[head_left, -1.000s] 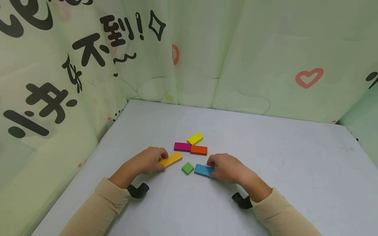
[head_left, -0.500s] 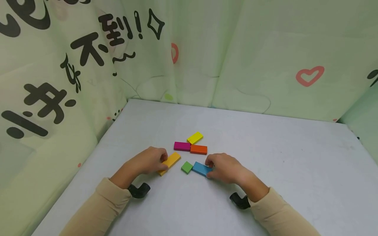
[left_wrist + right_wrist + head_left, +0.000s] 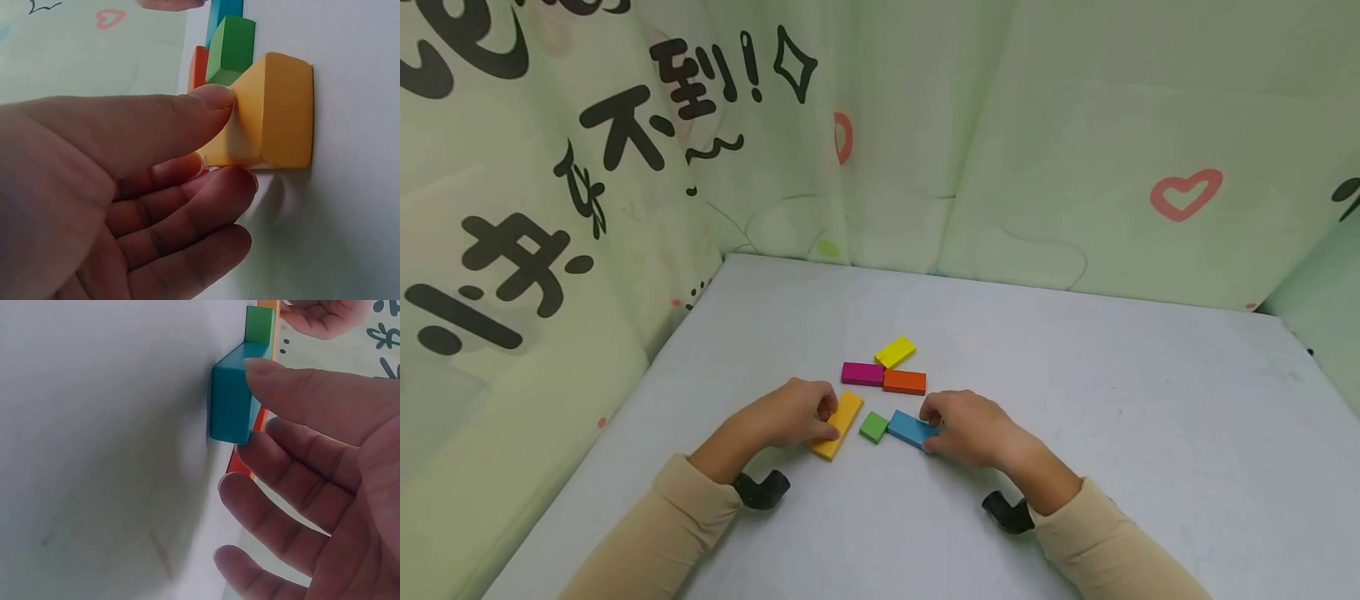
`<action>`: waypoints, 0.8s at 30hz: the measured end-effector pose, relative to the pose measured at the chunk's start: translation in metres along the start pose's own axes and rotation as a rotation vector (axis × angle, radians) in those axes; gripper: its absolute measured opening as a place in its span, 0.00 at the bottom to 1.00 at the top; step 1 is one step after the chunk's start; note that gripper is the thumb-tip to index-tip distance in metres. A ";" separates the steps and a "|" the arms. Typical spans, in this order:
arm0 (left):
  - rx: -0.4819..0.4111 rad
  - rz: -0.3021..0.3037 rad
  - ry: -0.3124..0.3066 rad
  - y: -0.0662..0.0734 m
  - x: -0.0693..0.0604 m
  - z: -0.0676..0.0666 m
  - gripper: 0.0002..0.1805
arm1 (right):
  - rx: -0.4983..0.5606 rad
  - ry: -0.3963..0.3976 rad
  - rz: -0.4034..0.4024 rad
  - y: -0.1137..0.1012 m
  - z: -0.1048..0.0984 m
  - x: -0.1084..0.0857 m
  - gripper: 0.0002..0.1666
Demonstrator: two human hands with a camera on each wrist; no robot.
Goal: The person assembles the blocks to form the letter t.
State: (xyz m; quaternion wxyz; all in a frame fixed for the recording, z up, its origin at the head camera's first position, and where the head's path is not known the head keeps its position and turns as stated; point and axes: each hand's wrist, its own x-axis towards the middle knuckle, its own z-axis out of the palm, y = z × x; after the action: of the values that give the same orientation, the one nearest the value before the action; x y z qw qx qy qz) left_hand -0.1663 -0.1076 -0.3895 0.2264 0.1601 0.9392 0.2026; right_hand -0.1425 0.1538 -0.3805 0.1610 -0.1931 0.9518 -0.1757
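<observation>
My left hand (image 3: 797,412) pinches a yellow-orange block (image 3: 842,421), thumb on one long side and fingers on the other, as the left wrist view also shows. The block lies flat and slanted on the table. My right hand (image 3: 973,427) holds a blue block (image 3: 910,428) by its right part between thumb and fingers. The blue block's left end meets or nearly meets a small green block (image 3: 873,427), which lies between the two held blocks. Behind them are a magenta block (image 3: 862,373) and an orange-red block (image 3: 905,382) end to end, with a yellow block (image 3: 895,352) slanted beyond.
All the blocks lie on a white table (image 3: 1075,417). A pale green curtain (image 3: 1060,150) with black lettering and hearts hangs along its back and left side. A black wrist mount (image 3: 763,490) juts out below the left hand, with another mount (image 3: 1007,512) below the right.
The left hand has turned the yellow-orange block steeper, its near end swinging toward me and right. The right hand has shifted the blue block slightly left and tilted it, up against the green block.
</observation>
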 end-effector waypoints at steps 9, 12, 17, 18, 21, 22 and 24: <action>-0.026 0.010 -0.011 0.008 0.000 0.004 0.15 | -0.001 0.004 -0.001 0.001 0.002 0.001 0.15; -0.025 0.022 -0.014 0.009 0.001 0.006 0.15 | -0.005 0.007 -0.003 0.001 0.002 0.001 0.15; -0.019 0.034 -0.014 0.009 0.002 0.008 0.16 | -0.013 0.014 -0.005 0.000 0.002 0.001 0.15; -0.014 0.039 -0.009 0.008 0.002 0.008 0.17 | -0.014 0.015 -0.005 0.000 0.002 0.001 0.15; 0.010 0.063 0.016 0.007 0.003 0.009 0.21 | -0.014 0.016 -0.005 0.000 0.002 0.001 0.15; 0.017 0.072 0.023 0.006 0.004 0.009 0.23 | -0.015 0.014 -0.004 0.000 0.003 0.001 0.15; 0.021 0.088 0.029 0.005 0.004 0.010 0.24 | -0.014 0.012 -0.006 0.000 0.003 0.001 0.16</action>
State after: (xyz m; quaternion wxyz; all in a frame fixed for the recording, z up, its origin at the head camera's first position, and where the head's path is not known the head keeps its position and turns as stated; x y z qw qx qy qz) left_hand -0.1640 -0.0985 -0.3971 0.2019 0.2005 0.9365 0.2049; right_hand -0.1423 0.1526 -0.3838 0.1534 -0.1958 0.9534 -0.1706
